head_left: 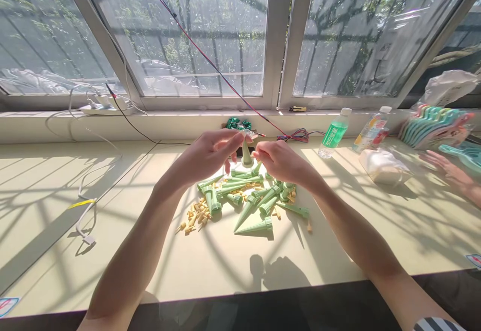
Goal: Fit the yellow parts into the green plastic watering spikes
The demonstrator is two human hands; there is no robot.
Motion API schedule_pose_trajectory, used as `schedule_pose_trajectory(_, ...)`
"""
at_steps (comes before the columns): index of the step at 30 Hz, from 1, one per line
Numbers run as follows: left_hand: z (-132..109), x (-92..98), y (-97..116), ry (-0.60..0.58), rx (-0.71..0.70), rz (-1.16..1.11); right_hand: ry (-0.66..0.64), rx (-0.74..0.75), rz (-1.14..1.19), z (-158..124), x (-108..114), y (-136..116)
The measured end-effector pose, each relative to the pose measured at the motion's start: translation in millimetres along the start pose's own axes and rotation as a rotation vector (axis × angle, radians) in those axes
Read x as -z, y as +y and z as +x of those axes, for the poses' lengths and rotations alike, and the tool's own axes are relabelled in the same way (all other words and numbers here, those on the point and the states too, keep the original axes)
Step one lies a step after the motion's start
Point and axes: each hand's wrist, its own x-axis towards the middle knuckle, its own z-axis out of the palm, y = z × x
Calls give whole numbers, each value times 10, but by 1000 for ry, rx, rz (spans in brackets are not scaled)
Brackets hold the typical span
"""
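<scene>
My left hand (212, 153) pinches a green plastic spike (246, 156) near its narrow end, the wide end pointing down. Close on the other side of the spike, my right hand (283, 161) has its fingers curled together; what they hold, if anything, is hidden. Beneath both hands lies a loose pile of green cone-shaped spikes (252, 226) with ribbed collars. Small yellow plastic pieces (198, 213) are heaped at the pile's left, and more are scattered among the spikes.
Behind the pile are a green coiled item (238, 124) and bundled wires (300, 135). To the right stand two bottles (333, 135), a white packet (385, 165) and pastel hangers (436, 126). Another person's hand (447, 168) rests there. A white cable (84, 220) crosses the table's left.
</scene>
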Motion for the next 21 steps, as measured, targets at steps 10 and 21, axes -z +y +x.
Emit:
schedule_pose_trajectory(10,23,-31,15,-116,-31,-132,165,-76,12,66,31,18)
schedule_pose_trajectory(21,89,-39,-55,-194,103,-67,123,-75,156,27,120,-91)
